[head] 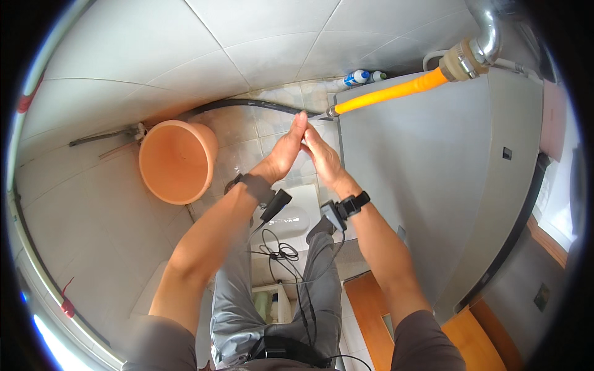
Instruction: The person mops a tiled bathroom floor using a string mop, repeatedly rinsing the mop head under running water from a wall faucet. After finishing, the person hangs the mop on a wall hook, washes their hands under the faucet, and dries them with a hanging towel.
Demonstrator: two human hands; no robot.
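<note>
My left hand (288, 149) and my right hand (325, 160) meet in front of me, palms turned towards each other, with their fingertips close together. Neither holds anything that I can see; the inner sides of the fingers are partly hidden. Just beyond the fingertips is the lower end of a yellow hose (390, 96), where a pale streak that looks like water reaches towards my hands. A hose clamp joins the hose to a chrome tap (487, 39) at the upper right. Below the hands, a white squat toilet (297, 195) is set in the floor.
An orange plastic bucket (174, 162) stands left of my hands. A black hose (246, 103) runs along the wall's foot. To the right is a large grey appliance (413, 153), with bottles (356, 78) behind it. Black cables (283, 254) hang from my wrist devices (335, 214).
</note>
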